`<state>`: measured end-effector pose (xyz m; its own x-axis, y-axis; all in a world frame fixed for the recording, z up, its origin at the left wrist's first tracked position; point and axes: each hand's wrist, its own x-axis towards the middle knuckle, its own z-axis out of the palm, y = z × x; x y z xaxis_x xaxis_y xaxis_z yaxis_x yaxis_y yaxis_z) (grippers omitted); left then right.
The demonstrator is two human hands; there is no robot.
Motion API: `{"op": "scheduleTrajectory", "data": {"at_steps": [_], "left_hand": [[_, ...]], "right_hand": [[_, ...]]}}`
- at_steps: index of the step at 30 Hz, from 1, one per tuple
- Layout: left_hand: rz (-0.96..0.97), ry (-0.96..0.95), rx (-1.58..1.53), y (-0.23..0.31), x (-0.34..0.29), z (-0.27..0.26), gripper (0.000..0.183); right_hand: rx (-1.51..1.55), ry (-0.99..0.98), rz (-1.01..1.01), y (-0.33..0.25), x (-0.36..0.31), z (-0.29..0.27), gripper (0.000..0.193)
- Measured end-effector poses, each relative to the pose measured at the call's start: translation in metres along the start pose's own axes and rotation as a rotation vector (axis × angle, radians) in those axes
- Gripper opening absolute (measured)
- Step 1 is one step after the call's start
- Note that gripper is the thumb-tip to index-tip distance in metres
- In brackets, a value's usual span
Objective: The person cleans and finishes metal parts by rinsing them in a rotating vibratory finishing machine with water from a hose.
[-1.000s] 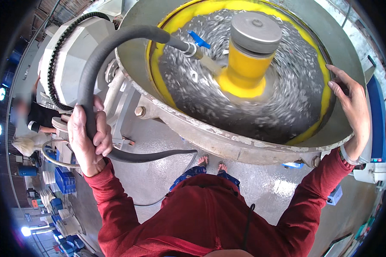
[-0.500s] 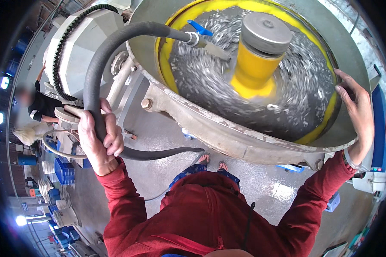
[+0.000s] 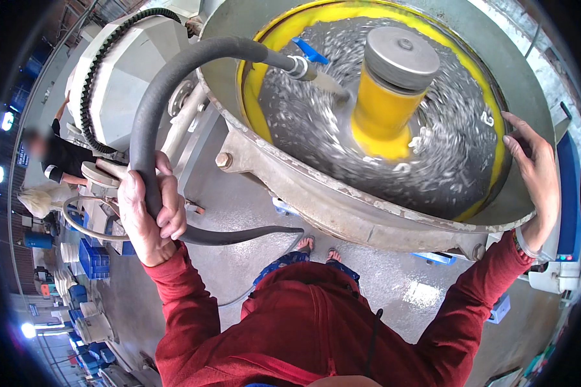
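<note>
My left hand (image 3: 150,209) is closed around a thick dark grey hose (image 3: 150,119) that arches up and over the rim of a big round metal bowl (image 3: 368,216). At the hose's far end, a nozzle (image 3: 332,87) with a blue valve lever (image 3: 310,50) points down into the bowl. Inside, a mass of small silvery-white pieces (image 3: 458,132) swirls in a blur around a yellow centre column (image 3: 384,109) with a metal cap (image 3: 403,58). My right hand (image 3: 537,164) rests open at the bowl's right side, fingers stretched toward the yellow lining; whether the fingertips touch it I cannot tell.
A white faceted drum (image 3: 126,77) with a chain round it stands left of the bowl. Another person in dark clothing (image 3: 68,155) is at far left. Blue crates (image 3: 95,258) stand below them. The hose's lower run (image 3: 252,233) hangs above the grey floor near my feet.
The loose pieces have swirled on round the column, and some pale ones now show by its base. The nozzle and lever appear slightly farther right and lower. Both hands keep nearly the same pose.
</note>
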<state>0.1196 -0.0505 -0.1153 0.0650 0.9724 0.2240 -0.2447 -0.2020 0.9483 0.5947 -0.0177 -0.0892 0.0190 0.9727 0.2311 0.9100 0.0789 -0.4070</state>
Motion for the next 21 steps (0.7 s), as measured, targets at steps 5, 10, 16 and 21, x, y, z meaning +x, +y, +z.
{"op": "scheduleTrajectory", "data": {"at_steps": [5, 10, 16, 21], "left_hand": [[0.007, 0.016, 0.014, 0.002, 0.005, 0.005, 0.046], [0.006, 0.058, -0.069, 0.001, 0.011, 0.01, 0.049], [-0.033, -0.04, -0.179, -0.001, 0.007, -0.003, 0.044], [-0.008, -0.063, -0.186, -0.008, 0.008, -0.002, 0.044]], "right_hand": [[0.018, 0.042, -0.039, 0.005, 0.0, 0.003, 0.034], [-0.011, 0.056, -0.072, 0.008, -0.002, 0.002, 0.033], [-0.011, 0.015, -0.017, -0.007, 0.0, -0.001, 0.032], [0.003, 0.044, -0.014, -0.002, -0.003, 0.001, 0.032]]}}
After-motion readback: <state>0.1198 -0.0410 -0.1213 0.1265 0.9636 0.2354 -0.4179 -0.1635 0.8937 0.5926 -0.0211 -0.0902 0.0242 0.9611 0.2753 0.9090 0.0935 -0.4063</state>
